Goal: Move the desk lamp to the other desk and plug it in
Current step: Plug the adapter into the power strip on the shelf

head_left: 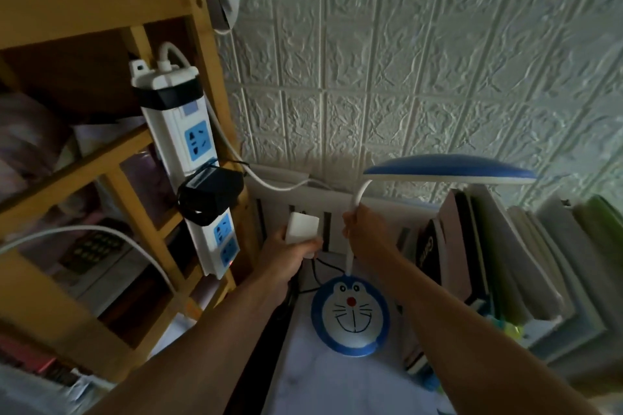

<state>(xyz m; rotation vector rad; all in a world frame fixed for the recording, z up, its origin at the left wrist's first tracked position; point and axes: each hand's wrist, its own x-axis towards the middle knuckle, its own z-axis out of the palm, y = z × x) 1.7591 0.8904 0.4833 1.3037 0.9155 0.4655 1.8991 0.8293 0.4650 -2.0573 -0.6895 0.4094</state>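
The desk lamp stands on the desk, its round blue-and-white cartoon-face base (350, 313) below its flat blue head (448, 169). My right hand (362, 229) is shut around the lamp's white bendy neck, midway up. My left hand (290, 253) holds a white plug adapter (302, 227), with a dark cable (315, 274) trailing down from it toward the base. To the left, a white power strip (194, 158) with blue sockets hangs upright on a wooden shelf post; a black adapter (210, 194) fills one middle socket.
The wooden shelf unit (84, 158) with stored items fills the left. A row of upright books (488, 256) stands right of the lamp. A white textured wall (421, 61) is behind. White cables (236, 158) run from the strip along the desk's back rail.
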